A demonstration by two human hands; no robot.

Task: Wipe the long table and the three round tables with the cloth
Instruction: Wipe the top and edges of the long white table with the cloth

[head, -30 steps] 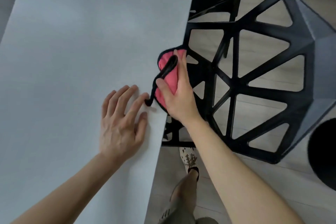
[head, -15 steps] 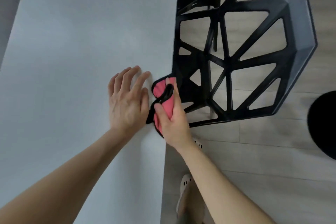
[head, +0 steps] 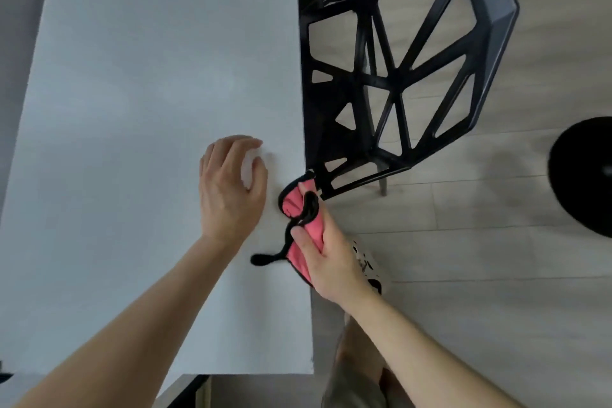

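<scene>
The long white table (head: 149,93) fills the left of the view, and its right edge runs down the middle. My right hand (head: 326,255) grips a pink cloth (head: 299,225) with black trim at that edge, the thumb pressing on top. A black loop of the trim trails onto the tabletop. My left hand (head: 230,185) hovers or rests on the table just left of the cloth, fingers loosely curled and holding nothing. No round tabletop is plainly in view.
A black open-frame chair (head: 397,76) stands close against the table's right edge. A round black base (head: 583,175) lies on the pale wood floor at far right. My legs and a patterned shoe (head: 364,262) are below the table corner.
My right hand slid the cloth along the table's right edge toward me. My left hand followed and its fingers curled up. The table's near corner has come into view.
</scene>
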